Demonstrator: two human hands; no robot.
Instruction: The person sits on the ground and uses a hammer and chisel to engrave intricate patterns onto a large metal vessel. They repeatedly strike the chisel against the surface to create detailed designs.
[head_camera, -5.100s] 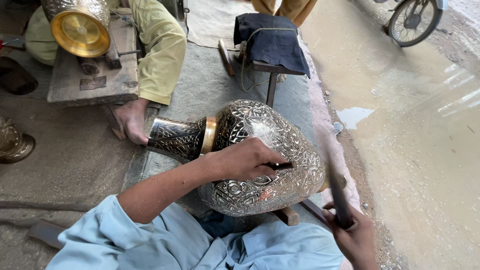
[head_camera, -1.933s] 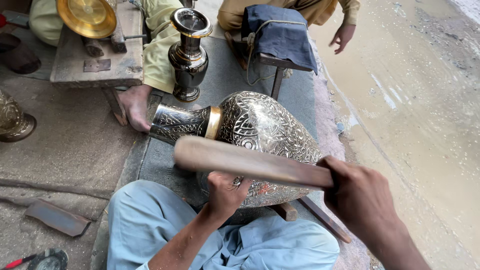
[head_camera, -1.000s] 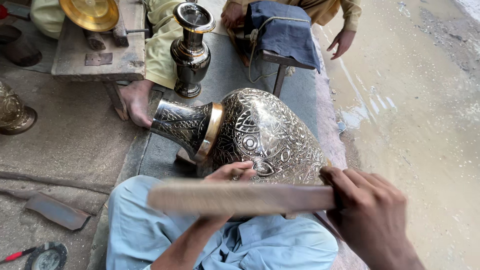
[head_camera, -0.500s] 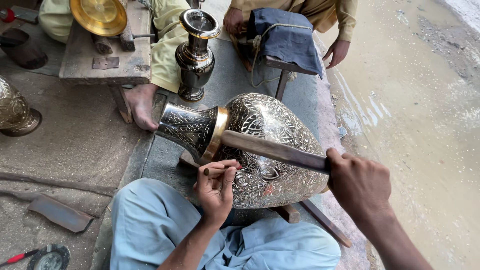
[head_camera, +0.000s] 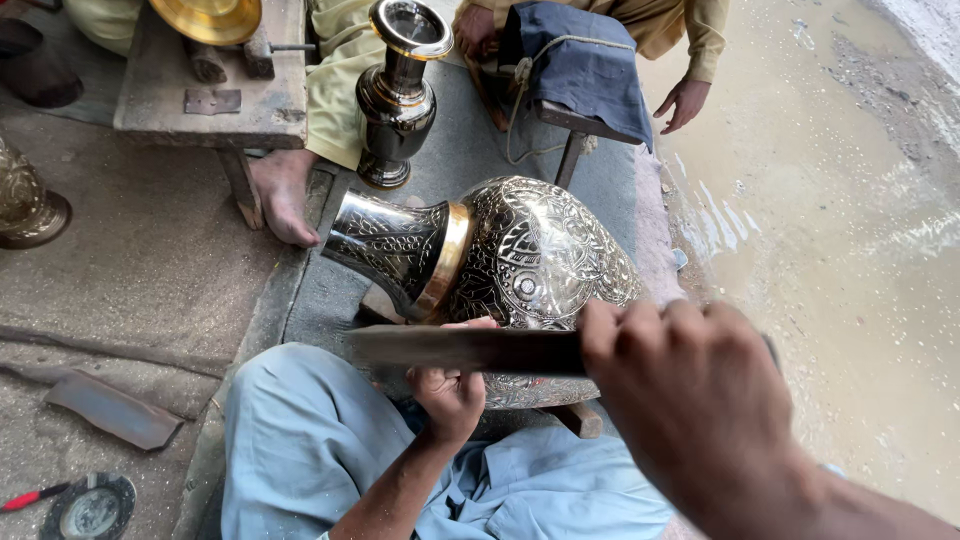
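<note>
The engraved metal vase (head_camera: 520, 270) lay on its side across your lap, long axis running left to right, neck to your left. Your left hand (head_camera: 450, 385) sat against its near flank, fingers curled shut around something too hidden to tell. Your right hand (head_camera: 700, 400), fisted on the wooden mallet (head_camera: 465, 350), held it level just above.

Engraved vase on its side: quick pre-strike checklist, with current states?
1. Right hand gripped on the dark flat bar: ok.
2. Left hand against the large engraved vase: ok.
3. Tool in the left hand: cannot tell, bar hides the fingers.
4. Vase steady on the wooden block: cannot tell.
5. Small upright vase apart from the big one: ok.
6. Another person's bare foot close to the vase neck: not ok.
</note>
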